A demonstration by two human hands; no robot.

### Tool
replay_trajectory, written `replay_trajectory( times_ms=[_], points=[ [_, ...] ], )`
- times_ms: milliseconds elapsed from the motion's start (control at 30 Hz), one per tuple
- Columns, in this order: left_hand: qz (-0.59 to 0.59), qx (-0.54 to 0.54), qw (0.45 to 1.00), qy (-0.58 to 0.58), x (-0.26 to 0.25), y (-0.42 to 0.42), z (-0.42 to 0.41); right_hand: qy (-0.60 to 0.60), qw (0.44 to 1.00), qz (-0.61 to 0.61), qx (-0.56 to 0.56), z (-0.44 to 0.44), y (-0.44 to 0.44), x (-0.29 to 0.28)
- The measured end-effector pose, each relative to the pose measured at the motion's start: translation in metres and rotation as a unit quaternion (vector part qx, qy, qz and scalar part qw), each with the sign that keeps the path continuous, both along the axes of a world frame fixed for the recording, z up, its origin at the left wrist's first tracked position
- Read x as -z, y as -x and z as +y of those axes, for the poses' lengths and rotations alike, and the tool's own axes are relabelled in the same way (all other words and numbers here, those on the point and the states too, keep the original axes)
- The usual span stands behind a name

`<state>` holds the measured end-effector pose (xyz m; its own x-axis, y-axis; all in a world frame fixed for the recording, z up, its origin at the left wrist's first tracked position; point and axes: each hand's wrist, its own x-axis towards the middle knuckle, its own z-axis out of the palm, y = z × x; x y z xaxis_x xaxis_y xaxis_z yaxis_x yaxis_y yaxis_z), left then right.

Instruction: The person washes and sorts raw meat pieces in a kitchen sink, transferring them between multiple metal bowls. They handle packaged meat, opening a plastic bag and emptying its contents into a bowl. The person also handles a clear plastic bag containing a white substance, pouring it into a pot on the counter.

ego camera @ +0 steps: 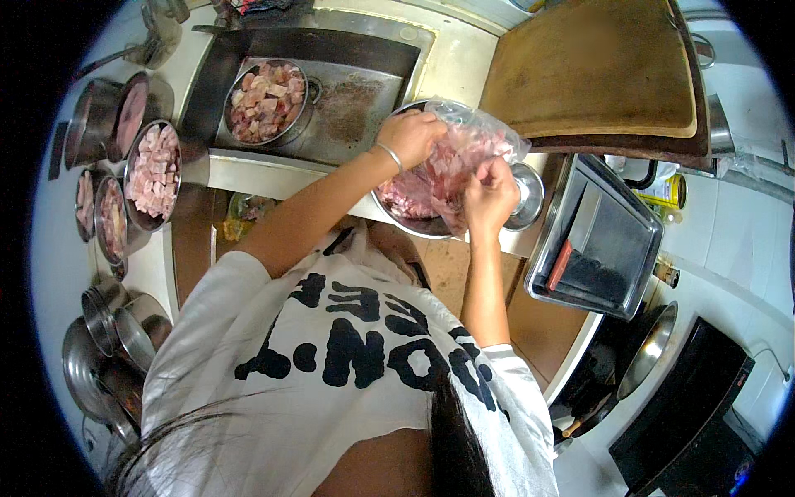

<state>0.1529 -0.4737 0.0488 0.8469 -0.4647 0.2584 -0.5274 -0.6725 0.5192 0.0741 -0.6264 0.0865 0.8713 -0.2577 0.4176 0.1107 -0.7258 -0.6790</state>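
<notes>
A clear plastic bag (478, 140) with pink raw meat against it is held up over a large steel bowl (397, 225) at the counter's front edge. My left hand (415, 138), with a bangle at the wrist, grips the bag's upper left part. Lower on the right side, my right hand (494, 196) pinches the bag between thumb and fingers. Raw meat (407, 192) lies in the bowl beneath; how much is inside the bag is hard to tell. A small steel bowl (528, 197) stands just right of my right hand.
Left of the bowl is a steel sink (366, 112) holding a bowl of meat chunks (266, 102). More bowls of cut meat (153, 171) stand at far left. A cleaver (574, 230) lies in a metal tray (630, 273) at right, below a large wooden cutting board (590, 74).
</notes>
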Motion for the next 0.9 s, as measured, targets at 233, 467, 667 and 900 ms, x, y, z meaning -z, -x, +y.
replay_trajectory(
  times_ms=[233,467,667,900],
  points=[
    [0.004,-0.004,0.998,-0.066,-0.015,-0.025,0.029,-0.026,0.997,0.012,0.069,-0.037,0.000,0.005],
    [-0.033,-0.108,0.994,0.013,0.042,-0.035,0.056,-0.132,0.987,0.006,0.089,-0.042,0.001,0.007],
    [0.134,-0.153,0.970,0.129,-0.003,-0.045,0.101,-0.167,0.982,0.016,0.085,-0.035,-0.001,0.003],
    [0.073,-0.037,0.979,0.188,-0.002,0.020,0.014,-0.104,0.991,0.047,0.071,-0.001,-0.014,-0.015]
  ],
)
